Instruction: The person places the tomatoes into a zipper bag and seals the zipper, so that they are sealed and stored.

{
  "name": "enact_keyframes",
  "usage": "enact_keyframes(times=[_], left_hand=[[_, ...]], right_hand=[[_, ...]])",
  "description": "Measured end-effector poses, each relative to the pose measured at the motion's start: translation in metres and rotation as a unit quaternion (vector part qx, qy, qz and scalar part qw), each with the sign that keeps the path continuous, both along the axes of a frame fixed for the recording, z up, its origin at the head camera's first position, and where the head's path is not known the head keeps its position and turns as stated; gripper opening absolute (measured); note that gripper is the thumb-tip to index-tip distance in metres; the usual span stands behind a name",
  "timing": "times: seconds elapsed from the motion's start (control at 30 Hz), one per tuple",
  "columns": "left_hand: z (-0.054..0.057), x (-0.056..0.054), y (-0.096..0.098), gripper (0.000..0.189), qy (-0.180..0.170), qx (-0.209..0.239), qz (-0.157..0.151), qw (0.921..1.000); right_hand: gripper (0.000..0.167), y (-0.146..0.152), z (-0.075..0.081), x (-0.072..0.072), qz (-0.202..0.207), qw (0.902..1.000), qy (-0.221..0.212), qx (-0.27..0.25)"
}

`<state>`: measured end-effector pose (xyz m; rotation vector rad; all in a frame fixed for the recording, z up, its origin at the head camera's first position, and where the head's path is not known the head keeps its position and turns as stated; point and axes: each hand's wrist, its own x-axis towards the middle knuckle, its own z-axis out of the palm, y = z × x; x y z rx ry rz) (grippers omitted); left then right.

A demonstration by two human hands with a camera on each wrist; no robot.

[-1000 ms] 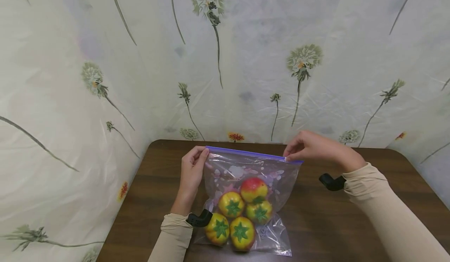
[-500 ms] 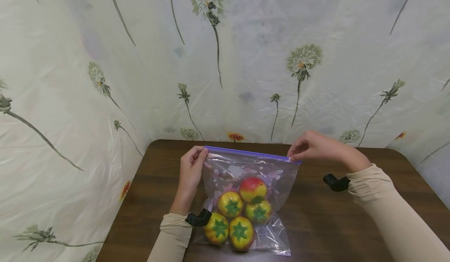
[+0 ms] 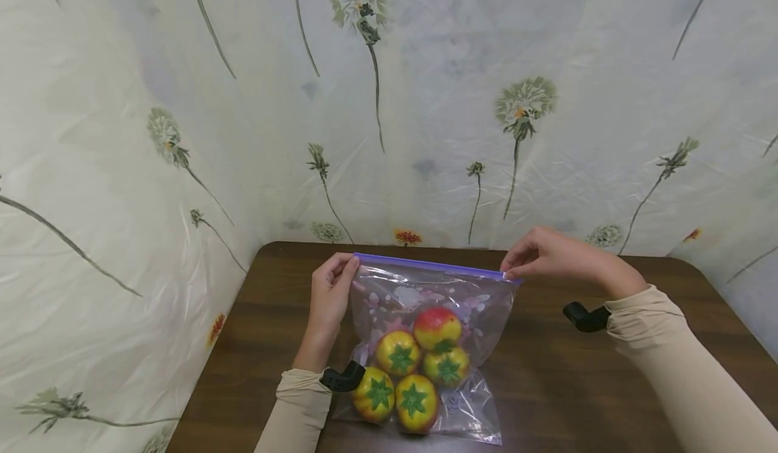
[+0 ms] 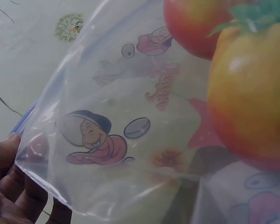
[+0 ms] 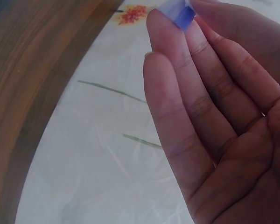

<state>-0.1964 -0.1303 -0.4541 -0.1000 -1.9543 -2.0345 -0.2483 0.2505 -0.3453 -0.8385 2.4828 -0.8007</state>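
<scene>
A clear zip bag (image 3: 413,284) with a purple zip strip (image 3: 425,264) and printed cartoon figures is held up from the table. In it lie several yellow-red round fruits (image 3: 417,403) with green, star-shaped leafy tops. The left hand (image 3: 331,287) pinches the bag's upper left corner between thumb and fingers. At the strip's right end, the right hand (image 3: 550,258) pinches the strip, where a small white piece shows at the fingertips. The left wrist view shows the left hand (image 4: 18,186) at the bag's edge; in the right wrist view the right hand (image 5: 214,102) holds the strip's blue end.
A dark wooden table (image 3: 577,385) lies under the bag. Behind it and to the left hangs a pale sheet (image 3: 425,102) printed with dandelions. Black wrist cameras (image 3: 344,377) sit on both forearms.
The right hand has slid slightly to the right along the purple strip, toward its end, taking the small white piece with it. The left hand and the fruits have barely shifted.
</scene>
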Motion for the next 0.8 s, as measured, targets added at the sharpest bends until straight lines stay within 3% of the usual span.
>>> enact_keyframes(times=[0.3, 0.8], left_hand=[[0.001, 0.002, 0.001, 0.019, -0.003, 0.011, -0.021, 0.9997], [-0.031, -0.014, -0.010, 0.023, -0.101, -0.018, -0.040, 0.9939]], right_hand=[[0.011, 0.006, -0.003, 0.003, -0.009, 0.9999, -0.010, 0.000], [0.014, -0.002, -0.060, -0.017, -0.006, 0.9998, 0.012, -0.016]])
